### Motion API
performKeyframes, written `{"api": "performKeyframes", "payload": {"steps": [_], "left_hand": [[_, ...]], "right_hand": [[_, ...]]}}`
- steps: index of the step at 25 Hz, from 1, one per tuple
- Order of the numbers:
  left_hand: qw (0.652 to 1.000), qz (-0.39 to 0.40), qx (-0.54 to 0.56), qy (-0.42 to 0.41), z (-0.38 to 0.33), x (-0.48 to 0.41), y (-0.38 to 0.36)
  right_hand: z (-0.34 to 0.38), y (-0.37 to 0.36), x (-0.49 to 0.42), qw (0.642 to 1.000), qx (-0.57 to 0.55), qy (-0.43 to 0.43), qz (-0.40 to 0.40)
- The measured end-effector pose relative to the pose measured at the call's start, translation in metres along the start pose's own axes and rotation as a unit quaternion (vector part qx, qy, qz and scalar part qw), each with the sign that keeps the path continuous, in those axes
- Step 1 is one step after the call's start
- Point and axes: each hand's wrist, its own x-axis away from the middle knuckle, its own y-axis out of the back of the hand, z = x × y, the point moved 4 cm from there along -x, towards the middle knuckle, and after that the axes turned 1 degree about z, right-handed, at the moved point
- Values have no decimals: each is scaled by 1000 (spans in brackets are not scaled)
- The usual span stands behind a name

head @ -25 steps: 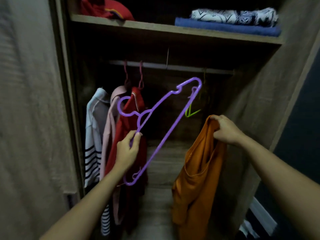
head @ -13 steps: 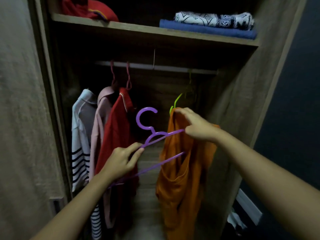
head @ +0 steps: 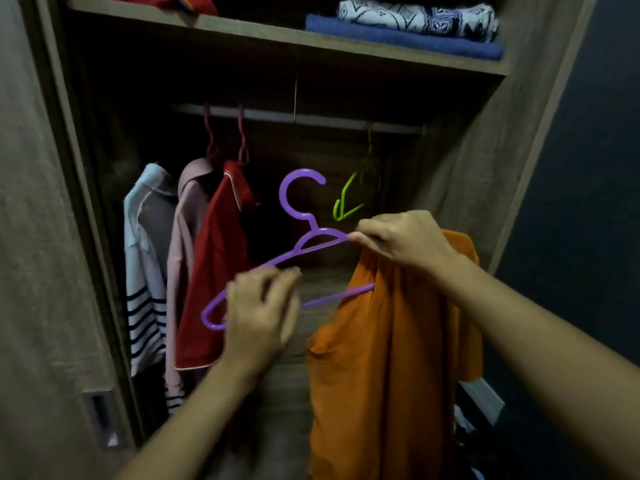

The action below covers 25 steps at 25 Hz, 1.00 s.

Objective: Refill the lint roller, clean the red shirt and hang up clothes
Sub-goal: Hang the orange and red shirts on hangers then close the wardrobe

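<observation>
Threading curved purple hanger (head: 294, 251) into orange shirt (head: 391, 341)

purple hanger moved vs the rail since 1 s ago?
Yes. The purple hanger swung hook-up and dropped further below the rail, one end now inside the orange shirt.

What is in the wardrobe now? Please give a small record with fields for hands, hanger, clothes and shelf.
left hand: grips the left arm of the purple hanger
right hand: holds the orange shirt at its top, by the hanger's right shoulder
hanger: right end inside the shirt, hook up, not on the rail
on rail: striped shirt, pink shirt, red shirt, empty green hanger
shelf: folded blue cloth, patterned cloth, red cloth
</observation>
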Motion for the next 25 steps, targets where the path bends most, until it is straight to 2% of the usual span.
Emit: {"api": "performKeyframes", "payload": {"steps": [2, 4, 6, 9, 11, 14, 16, 19, 20, 22, 25], "left_hand": [[996, 46, 77, -12, -25, 44, -12], [978, 136, 124, 97, -28, 71, -27], [942, 230, 154, 189, -20, 71, -44], [867, 366, 281, 187, -23, 50, -63], [840, 347, 367, 201, -25, 42, -62], [868, 247, 398, 164, -26, 48, -54], [873, 252, 395, 135, -33, 54, -53], [852, 287, 403, 172, -16, 60, -58], [858, 285, 390, 173, -3, 65, -57], [894, 264, 335, 139, 29, 72, -44], [915, 279, 278, 92, 66, 69, -15]], "right_hand": [[-2, 8, -3, 999, -4, 8, -39], [-3, 19, -9, 998, -18, 16, -63], [-2, 28, -14, 996, -37, 33, -67], [3, 33, -16, 996, -48, 44, -66], [1, 32, -13, 996, -47, 31, -65], [-5, 32, -6, 996, -65, 2, -57], [-7, 35, -5, 996, -69, -8, -56], [-11, 43, -2, 996, -67, -21, -58], [-17, 43, 3, 996, -64, -30, -56], [-30, 42, 18, 997, -51, -35, -41], [-41, 31, 46, 999, -28, 25, -14]]}}
